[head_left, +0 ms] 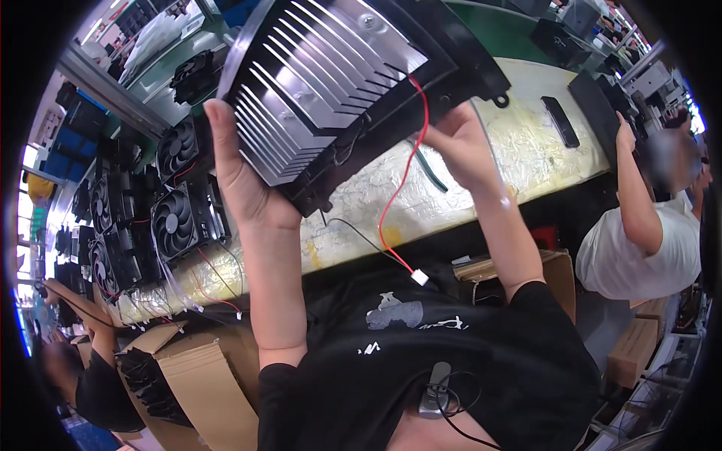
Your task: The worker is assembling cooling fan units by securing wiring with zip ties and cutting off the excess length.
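Note:
A finned metal heat sink [301, 83] in a black housing [459, 60] is held up in front of me, tilted above the table. My left hand [252, 188] grips its left end, thumb raised along the side. At the lower right edge, my right hand [462, 150] has hold of the black housing; its fingertips are partly hidden behind it. A red wire [406, 177] and a black wire hang from the unit and end in a white connector plug [420, 277], which dangles free in front of my shirt.
Several black fan units [177, 218] with trailing wires crowd the left of the foil-covered table [519, 165]. A dark green strip [430, 171] and a black bar [560, 122] lie on it. Cardboard boxes [203, 376] stand below. One person [639, 240] is at right, another at lower left.

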The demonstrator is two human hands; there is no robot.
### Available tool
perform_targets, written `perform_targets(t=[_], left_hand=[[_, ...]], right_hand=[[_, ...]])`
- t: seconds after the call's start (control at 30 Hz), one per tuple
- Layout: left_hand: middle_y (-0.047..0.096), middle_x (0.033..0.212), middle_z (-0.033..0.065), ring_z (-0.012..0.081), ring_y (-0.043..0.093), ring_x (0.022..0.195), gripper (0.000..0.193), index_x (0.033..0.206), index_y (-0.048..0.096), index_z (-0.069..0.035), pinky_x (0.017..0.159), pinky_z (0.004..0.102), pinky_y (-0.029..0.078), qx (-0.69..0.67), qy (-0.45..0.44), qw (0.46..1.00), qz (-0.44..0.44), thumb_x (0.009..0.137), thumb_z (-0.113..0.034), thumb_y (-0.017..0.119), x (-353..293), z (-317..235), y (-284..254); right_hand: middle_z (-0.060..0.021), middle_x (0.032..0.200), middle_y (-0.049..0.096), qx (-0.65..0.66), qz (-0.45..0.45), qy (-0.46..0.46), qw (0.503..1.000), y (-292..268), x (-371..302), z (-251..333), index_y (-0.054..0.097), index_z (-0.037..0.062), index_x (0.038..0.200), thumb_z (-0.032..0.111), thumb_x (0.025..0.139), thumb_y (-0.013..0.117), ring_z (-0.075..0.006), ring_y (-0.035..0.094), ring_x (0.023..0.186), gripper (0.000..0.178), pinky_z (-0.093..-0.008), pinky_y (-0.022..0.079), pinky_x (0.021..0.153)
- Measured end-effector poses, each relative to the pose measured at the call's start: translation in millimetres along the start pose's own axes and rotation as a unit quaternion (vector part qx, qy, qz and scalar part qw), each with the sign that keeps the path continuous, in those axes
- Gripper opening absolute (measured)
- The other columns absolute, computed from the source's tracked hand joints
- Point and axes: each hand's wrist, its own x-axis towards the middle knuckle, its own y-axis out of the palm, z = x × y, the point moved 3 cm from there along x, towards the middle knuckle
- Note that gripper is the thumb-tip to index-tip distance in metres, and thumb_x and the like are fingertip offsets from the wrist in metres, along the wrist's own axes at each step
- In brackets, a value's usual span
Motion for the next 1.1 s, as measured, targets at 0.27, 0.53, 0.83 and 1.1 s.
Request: perform_targets(t=[0.27,0.53,0.83,1.1], left_hand=[[0.062,0.124,0.0166,0.0277,0.064,0.108,0.07,0.13,0.052,0.0,0.092,0.0421,0.055,-0.049,-0.125,0.991,0.006,0.086,-0.053,0.066,12.5,16.5,-2.5],[0.067,0.092,0.009,0.0182,0.069,0.075,0.038,0.102,0.059,-0.001,0.066,0.0343,0.06,0.086,-0.065,0.986,-0.128,0.081,-0.026,0.08,28.3,35.9,-17.6],[0.063,0.112,0.0118,0.0214,0.056,0.107,0.08,0.112,0.064,0.004,0.093,0.0322,0.043,0.404,0.043,0.909,-0.095,0.091,-0.071,0.041,116.7,9.4,-51.8],[0.061,0.114,0.015,0.0273,0.058,0.104,0.1,0.136,0.051,-0.013,0.09,0.0448,0.046,0.394,-0.167,0.87,-0.244,0.06,-0.072,0.077,324.3,12.7,-199.4]], right_hand=[[-0.0084,0.14,0.046,0.14,0.125,0.036,0.982,30.6,-30.0,-35.9,0.035,0.0045,0.142,0.031,0.078,0.081,-0.0244,0.04,0.136,0.084,-0.0407,0.027,0.115],[-0.0067,0.136,0.052,0.177,-0.069,0.019,0.982,44.9,-15.2,-17.6,0.041,0.0085,0.14,0.026,0.08,0.079,-0.0226,0.053,0.124,0.074,-0.0405,0.042,0.107],[-0.0093,0.126,0.061,0.287,-0.145,0.138,0.937,13.5,40.0,-4.1,0.049,0.006,0.133,0.033,0.088,0.065,-0.0238,0.062,0.113,0.054,-0.0418,0.05,0.097],[-0.0159,0.112,0.068,0.458,-0.075,0.287,0.838,1.6,101.2,17.0,0.06,-0.0018,0.118,0.032,0.089,0.065,-0.026,0.071,0.094,0.045,-0.032,0.062,0.078]])
